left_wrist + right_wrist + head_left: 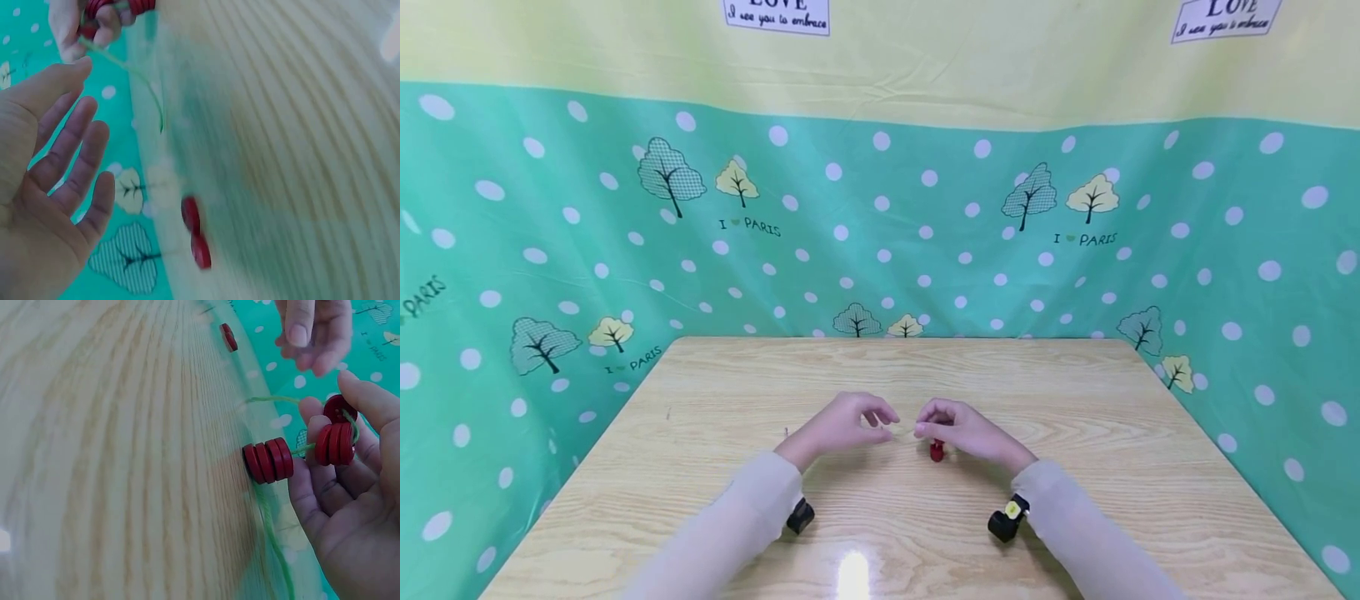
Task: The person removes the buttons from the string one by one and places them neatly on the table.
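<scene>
My right hand (962, 427) holds a green string (275, 399) threaded with several red round buttons. One button (338, 409) sits between its thumb and index finger. A stack of buttons (337, 445) rests against the fingers, and another stack (269, 460) hangs lower on the string, visible in the head view as a red bunch (937, 451) below the hand. My left hand (853, 423) is beside it with fingers apart and relaxed, holding nothing. In the left wrist view the string's free end (159, 109) curves past the left fingertips.
Two loose red buttons (195, 231) lie touching on the wooden table (880, 517). A green curtain (880, 250) with dots and trees stands behind the table's far edge. Each wrist carries a small black camera (1004, 523).
</scene>
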`<state>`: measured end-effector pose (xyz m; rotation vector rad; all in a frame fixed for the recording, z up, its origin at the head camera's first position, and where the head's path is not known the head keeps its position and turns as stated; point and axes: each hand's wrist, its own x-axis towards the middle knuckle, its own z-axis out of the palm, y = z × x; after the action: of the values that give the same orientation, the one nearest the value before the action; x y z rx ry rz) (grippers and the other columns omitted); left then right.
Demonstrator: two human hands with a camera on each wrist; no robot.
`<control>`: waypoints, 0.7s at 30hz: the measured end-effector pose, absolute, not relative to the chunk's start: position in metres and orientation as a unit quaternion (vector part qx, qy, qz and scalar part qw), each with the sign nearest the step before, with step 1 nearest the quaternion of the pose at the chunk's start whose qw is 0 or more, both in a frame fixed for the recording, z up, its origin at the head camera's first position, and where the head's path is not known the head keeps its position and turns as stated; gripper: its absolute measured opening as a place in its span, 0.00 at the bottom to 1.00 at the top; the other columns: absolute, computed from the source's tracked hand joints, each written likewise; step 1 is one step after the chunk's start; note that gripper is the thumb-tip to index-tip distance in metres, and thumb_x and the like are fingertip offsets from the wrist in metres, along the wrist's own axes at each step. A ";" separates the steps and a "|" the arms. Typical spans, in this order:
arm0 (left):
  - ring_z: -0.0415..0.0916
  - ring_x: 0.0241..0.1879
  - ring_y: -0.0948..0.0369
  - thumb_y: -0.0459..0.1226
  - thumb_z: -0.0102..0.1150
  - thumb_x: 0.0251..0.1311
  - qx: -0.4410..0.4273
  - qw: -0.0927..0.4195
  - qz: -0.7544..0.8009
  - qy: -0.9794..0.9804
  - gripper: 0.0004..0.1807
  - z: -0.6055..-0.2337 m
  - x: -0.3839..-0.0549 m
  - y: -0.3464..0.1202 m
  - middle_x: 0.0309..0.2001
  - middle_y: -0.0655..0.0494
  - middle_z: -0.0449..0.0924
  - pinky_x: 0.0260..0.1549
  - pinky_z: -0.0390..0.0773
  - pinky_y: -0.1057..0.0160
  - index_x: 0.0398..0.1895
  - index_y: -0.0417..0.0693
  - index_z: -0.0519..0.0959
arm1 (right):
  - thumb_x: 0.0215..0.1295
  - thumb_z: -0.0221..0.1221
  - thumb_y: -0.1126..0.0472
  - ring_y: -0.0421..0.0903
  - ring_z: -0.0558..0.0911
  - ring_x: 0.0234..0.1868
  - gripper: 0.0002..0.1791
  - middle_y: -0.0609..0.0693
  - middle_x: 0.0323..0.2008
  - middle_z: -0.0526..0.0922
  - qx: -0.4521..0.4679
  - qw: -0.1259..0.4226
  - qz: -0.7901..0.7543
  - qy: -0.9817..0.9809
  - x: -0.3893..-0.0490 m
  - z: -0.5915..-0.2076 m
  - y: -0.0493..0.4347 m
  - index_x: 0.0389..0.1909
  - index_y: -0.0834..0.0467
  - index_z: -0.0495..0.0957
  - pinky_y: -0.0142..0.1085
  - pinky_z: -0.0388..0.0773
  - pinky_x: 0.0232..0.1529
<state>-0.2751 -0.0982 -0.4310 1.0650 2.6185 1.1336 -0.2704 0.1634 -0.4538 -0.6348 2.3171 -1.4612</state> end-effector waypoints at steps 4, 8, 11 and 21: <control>0.80 0.44 0.57 0.39 0.70 0.61 0.348 0.056 0.376 0.857 0.15 -0.432 -0.274 -0.082 0.46 0.55 0.85 0.47 0.81 0.55 0.50 0.47 0.84 | 0.71 0.61 0.49 0.49 0.80 0.34 0.16 0.58 0.39 0.84 -0.223 0.165 -0.516 0.810 -0.271 -0.455 0.162 0.47 0.57 0.77 0.42 0.73 0.41; 0.80 0.43 0.60 0.44 0.69 0.62 0.347 0.045 0.373 0.859 0.16 -0.434 -0.275 -0.070 0.44 0.62 0.84 0.45 0.81 0.60 0.50 0.51 0.84 | 0.71 0.61 0.49 0.49 0.81 0.39 0.19 0.54 0.39 0.87 -0.224 0.157 -0.519 0.810 -0.273 -0.458 0.161 0.49 0.60 0.71 0.40 0.70 0.43; 0.80 0.42 0.64 0.45 0.70 0.62 0.345 0.039 0.374 0.860 0.14 -0.435 -0.275 -0.065 0.42 0.65 0.84 0.45 0.81 0.60 0.48 0.53 0.84 | 0.72 0.61 0.50 0.48 0.81 0.40 0.21 0.53 0.39 0.87 -0.223 0.154 -0.523 0.808 -0.274 -0.459 0.161 0.49 0.61 0.67 0.39 0.69 0.43; 0.81 0.38 0.70 0.39 0.71 0.61 0.353 0.042 0.397 0.846 0.12 -0.435 -0.275 -0.058 0.39 0.65 0.87 0.42 0.82 0.61 0.47 0.52 0.86 | 0.74 0.56 0.44 0.44 0.76 0.30 0.21 0.56 0.35 0.86 -0.203 0.157 -0.525 0.811 -0.274 -0.459 0.159 0.46 0.58 0.66 0.34 0.62 0.28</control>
<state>-0.2753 -0.0577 -0.4354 1.0808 2.5885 1.2160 -0.2735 0.1586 -0.4587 -0.5811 2.3208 -1.5035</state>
